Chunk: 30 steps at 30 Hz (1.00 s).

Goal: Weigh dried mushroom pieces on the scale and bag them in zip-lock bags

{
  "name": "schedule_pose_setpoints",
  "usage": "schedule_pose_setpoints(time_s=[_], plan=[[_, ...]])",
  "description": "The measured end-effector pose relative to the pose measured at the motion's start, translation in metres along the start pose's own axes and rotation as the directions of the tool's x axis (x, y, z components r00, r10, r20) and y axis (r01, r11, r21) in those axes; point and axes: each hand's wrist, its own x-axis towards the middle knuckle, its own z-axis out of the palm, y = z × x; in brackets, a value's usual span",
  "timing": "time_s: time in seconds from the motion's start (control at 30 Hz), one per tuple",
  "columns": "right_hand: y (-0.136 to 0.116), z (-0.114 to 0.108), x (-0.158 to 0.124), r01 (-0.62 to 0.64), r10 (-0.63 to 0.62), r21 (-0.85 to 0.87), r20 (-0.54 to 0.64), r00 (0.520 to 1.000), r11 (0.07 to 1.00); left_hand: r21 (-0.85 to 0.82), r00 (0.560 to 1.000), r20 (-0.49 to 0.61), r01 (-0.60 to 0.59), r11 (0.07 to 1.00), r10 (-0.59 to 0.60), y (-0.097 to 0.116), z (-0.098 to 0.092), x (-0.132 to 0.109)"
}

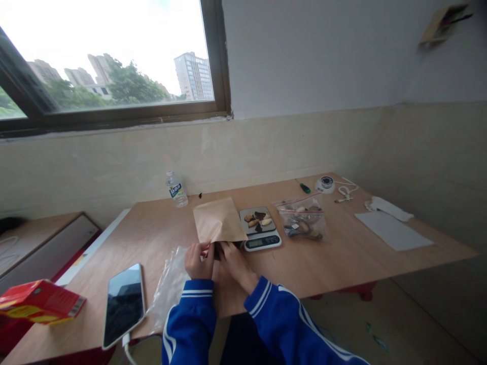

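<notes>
A brown paper pouch lies flat on the wooden table in front of me. My left hand pinches its near edge, fingers closed on it. My right hand is closed at the same edge, beside a dark opening in the pouch. Just right of the pouch stands a small kitchen scale with several brown, dark and pale pieces on its platform. A clear zip bag with more such pieces lies right of the scale. Both sleeves are blue with white stripes.
A smartphone with a cable lies at the near left, with clear plastic bags beside it. A water bottle stands at the back. A red box, white paper, a white round device and a green-handled tool are also there.
</notes>
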Motion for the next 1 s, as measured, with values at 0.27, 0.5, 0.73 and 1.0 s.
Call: schedule_pose_setpoints(time_s=[0.27, 0.5, 0.73, 1.0], plan=[[-0.003, -0.03, -0.032, 0.18, -0.183, 0.091, 0.026, 0.983, 0.98, 0.0, 0.999, -0.039, 0.014, 1.0, -0.014, -0.001, 0.001, 0.002], [0.024, -0.068, -0.048, 0.077, -0.076, -0.009, -0.278, 0.958, 0.997, -0.007, 0.999, -0.033, 0.035, 0.999, -0.035, 0.001, 0.0, 0.003], [0.086, -0.121, -0.038, -0.087, 0.036, -0.124, -0.366, 0.93, 0.988, -0.019, 0.999, -0.032, 0.009, 1.0, -0.009, 0.004, 0.002, 0.004], [0.12, -0.128, -0.016, 0.034, -0.115, -0.343, -0.219, 0.969, 0.939, -0.009, 1.0, -0.025, 0.0, 1.0, -0.001, 0.002, 0.0, 0.004]])
